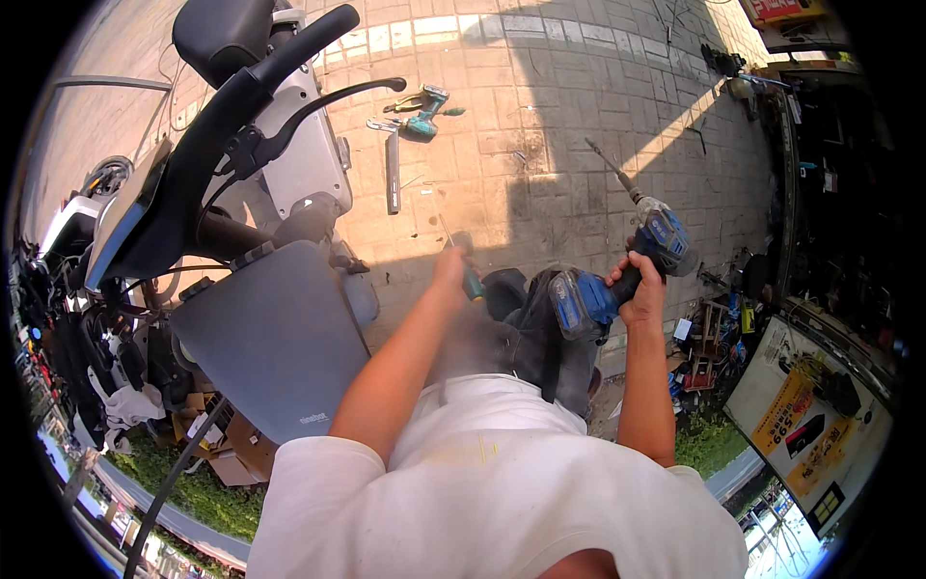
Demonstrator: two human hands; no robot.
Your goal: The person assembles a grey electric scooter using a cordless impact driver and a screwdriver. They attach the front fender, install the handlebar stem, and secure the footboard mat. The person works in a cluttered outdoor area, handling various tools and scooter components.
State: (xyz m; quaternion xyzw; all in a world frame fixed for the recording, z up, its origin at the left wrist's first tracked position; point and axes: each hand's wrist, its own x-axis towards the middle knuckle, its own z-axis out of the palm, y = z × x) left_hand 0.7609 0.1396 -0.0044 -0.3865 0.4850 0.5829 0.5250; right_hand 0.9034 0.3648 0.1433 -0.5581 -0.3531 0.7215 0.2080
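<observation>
Left fingers (454,258) clamped on green-handled screwdriver (474,286) | right fingers (648,268) clamped on blue drill (666,234) | scooter (270,333) left of left fingers

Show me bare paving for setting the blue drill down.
Paving looks bare between the teal power tool and pale brick stripe, and in shadow left of the blue drill. Crowded: beside the teal power tool, where pliers and a dark bar lie.

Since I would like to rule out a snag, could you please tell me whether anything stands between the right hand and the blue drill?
Nothing visible does: the right hand grips the blue drill directly by its handle.
</observation>
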